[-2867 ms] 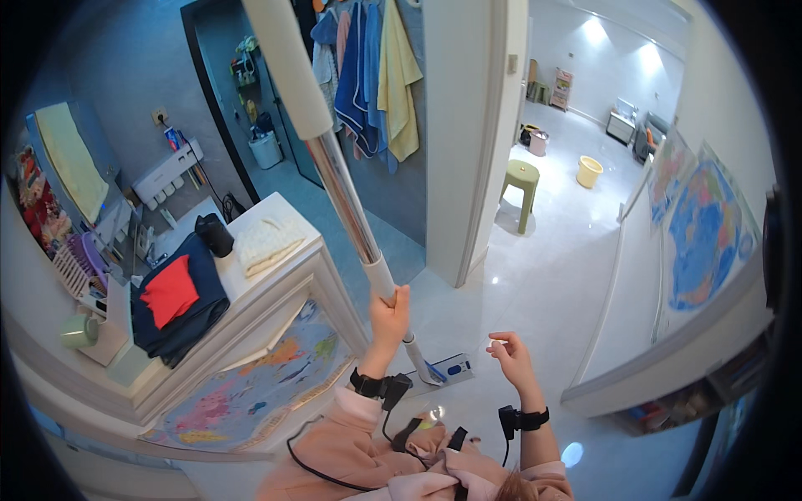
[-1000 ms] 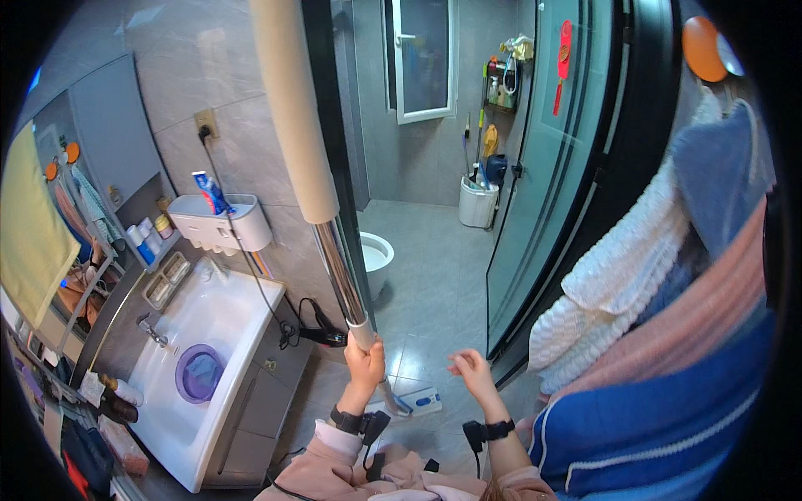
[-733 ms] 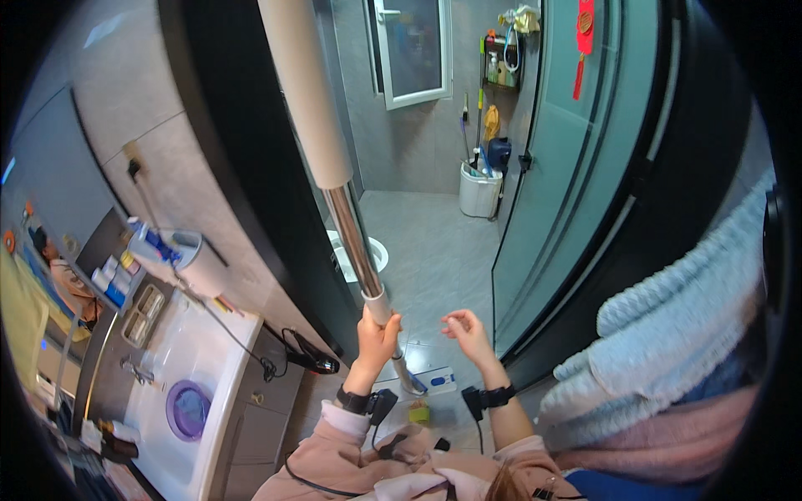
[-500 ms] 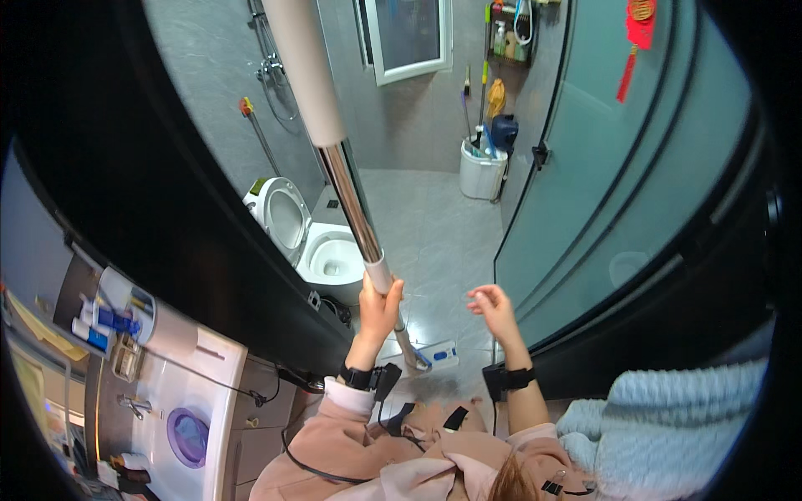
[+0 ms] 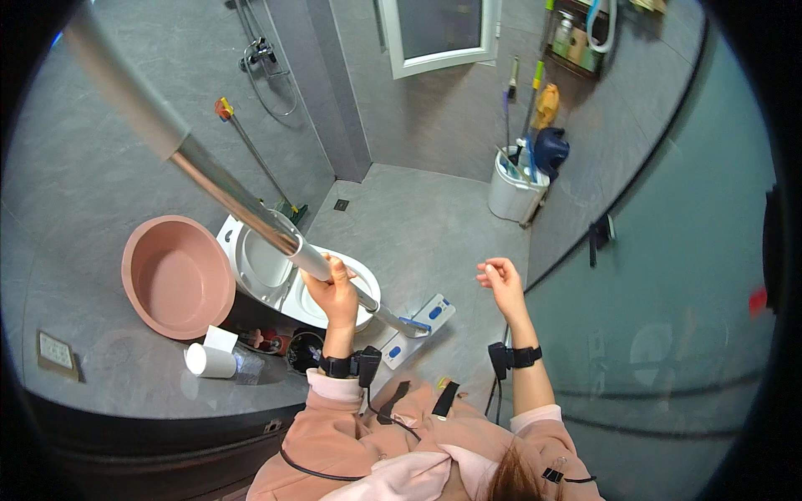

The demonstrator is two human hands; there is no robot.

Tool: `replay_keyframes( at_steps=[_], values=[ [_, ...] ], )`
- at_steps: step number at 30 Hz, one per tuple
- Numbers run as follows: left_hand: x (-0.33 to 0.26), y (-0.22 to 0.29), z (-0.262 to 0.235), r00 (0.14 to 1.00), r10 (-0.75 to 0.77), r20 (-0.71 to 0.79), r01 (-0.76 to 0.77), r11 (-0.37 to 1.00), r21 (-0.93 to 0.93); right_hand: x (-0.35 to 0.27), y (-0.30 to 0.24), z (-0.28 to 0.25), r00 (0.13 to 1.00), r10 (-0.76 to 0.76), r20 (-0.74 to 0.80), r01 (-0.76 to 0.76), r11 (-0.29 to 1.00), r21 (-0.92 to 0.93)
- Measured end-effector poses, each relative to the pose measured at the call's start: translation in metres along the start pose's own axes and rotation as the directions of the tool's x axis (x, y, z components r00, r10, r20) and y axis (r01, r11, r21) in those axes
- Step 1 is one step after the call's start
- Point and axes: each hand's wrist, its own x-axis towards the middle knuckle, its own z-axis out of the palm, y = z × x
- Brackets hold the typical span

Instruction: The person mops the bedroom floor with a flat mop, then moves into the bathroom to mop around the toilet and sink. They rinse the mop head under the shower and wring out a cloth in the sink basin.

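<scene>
Before me slants a white-and-chrome flat mop (image 5: 234, 199), my left hand (image 5: 334, 294) wrapped round its pole, its blue-marked rectangular head (image 5: 434, 315) on the grey floor (image 5: 426, 221) beside a white ceramic toilet (image 5: 365, 270). My right hand (image 5: 505, 285) hovers empty, fingers half-curled.

Grey walls (image 5: 422, 108), grey floor (image 5: 418, 217); white-framed window (image 5: 439, 33); glass panel (image 5: 668, 317) right, apparently frosted.

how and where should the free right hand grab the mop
Probably by the shiny metal section of the mop, above the left hand, coming from the person's right: it is slim, straight and bare, slanting up leftward, so a wrap-around grip suits it.
</scene>
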Motion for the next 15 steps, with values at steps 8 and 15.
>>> replay_keyframes(
  at_steps=[8,15],
  values=[
    [0.113,-0.122,0.045,0.987,-0.161,0.006,0.158,0.974,0.16,0.243,0.004,0.079,0.982,-0.178,0.056,0.181,0.982,-0.058],
    [0.208,-0.207,0.071,0.959,-0.276,-0.069,0.285,0.938,0.198,0.412,-0.011,0.136,0.972,-0.23,0.043,0.234,0.949,-0.21]
  ],
)
